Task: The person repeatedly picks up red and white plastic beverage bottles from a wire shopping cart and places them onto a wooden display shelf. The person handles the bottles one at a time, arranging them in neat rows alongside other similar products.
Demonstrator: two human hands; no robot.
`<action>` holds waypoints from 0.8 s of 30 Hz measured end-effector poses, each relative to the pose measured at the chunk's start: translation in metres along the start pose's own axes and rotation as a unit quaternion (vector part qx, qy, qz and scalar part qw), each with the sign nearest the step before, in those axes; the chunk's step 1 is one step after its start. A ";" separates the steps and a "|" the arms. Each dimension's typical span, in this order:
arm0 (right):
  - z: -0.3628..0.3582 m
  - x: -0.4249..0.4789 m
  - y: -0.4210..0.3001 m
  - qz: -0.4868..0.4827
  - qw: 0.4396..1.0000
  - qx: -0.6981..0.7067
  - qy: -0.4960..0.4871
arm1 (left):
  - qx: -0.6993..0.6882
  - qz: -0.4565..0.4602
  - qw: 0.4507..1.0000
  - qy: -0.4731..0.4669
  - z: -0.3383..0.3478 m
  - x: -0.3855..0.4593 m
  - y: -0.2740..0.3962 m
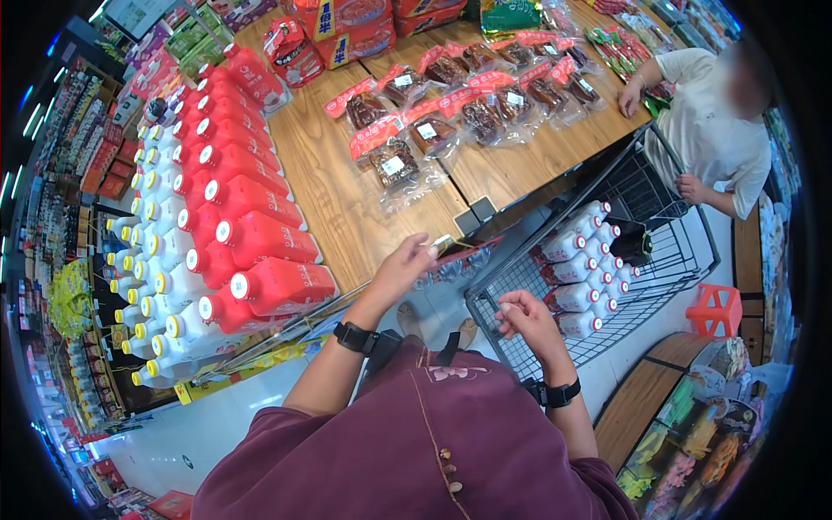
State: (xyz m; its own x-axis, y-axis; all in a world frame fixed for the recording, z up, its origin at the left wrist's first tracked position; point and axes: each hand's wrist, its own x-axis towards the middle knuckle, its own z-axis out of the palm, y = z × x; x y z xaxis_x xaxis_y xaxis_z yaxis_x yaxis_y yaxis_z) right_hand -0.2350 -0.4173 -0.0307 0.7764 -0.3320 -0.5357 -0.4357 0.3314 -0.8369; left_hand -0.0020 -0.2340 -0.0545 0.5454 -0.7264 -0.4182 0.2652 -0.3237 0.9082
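My left hand is at the front corner of the wooden display table, its fingertips bent beside a small pale item at the table's edge; whether they grip it cannot be told. My right hand hovers next to a wire shopping cart, fingers loosely curled, nothing visible in it. White bottles with red caps lie stacked inside the cart. Rows of red plastic bottles stand to the left on the table. Vacuum-packed dark meat with red header labels lies in two rows across its middle.
A person in a white shirt stands at the right, one hand on the cart. White bottles with yellow caps fill the table's left end. A red plastic stool and a curved wooden display stand are at the lower right.
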 end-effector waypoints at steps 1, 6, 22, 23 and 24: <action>-0.001 0.002 0.001 0.000 1.000 -0.013 -0.005 | -0.005 -0.004 1.000 0.018 -0.004 0.000 -0.005; -0.005 0.012 0.016 -0.001 1.000 -0.011 0.018 | -0.034 -0.015 0.996 0.075 -0.013 -0.003 -0.015; -0.057 -0.007 0.058 0.024 0.996 0.064 0.061 | 0.062 0.152 0.971 0.172 -0.017 0.090 0.027; -0.062 -0.007 0.065 0.024 0.996 0.066 0.060 | 0.100 0.127 0.979 0.121 -0.013 0.087 0.025; -0.066 -0.007 0.071 0.022 0.996 0.069 0.060 | 0.140 0.102 0.983 0.068 -0.006 0.082 0.026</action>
State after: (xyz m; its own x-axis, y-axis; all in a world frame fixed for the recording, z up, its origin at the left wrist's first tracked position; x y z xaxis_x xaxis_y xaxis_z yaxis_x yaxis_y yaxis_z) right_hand -0.3016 -0.4499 -0.0941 0.6946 -0.4140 -0.5884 -0.3953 0.4637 -0.7929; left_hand 0.0545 -0.2980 -0.0657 0.6704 -0.7119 -0.2089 -0.0782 -0.3478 0.9343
